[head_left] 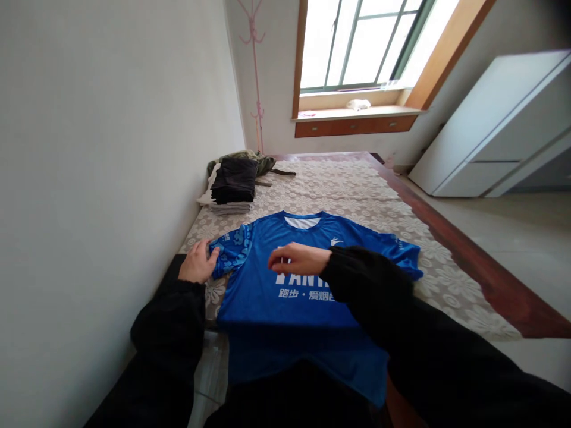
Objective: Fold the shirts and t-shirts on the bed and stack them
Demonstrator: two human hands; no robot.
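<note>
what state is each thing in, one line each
Blue t-shirt, spread face up, hem hanging over the edge
Left hand, on the patterned sleeve
Right hand, loosely curled over the shirt
Dark clothes, folded and stacked
Floral tablecloth, spread out
Coat rack, upright
Refrigerator, doors shut

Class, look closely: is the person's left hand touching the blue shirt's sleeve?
Touching. The head view shows the left hand at the patterned sleeve of the blue shirt, its thumb lying over the sleeve's edge.

Home interior, floral tablecloth [330, 184], pink coat stand [256, 65]
</note>
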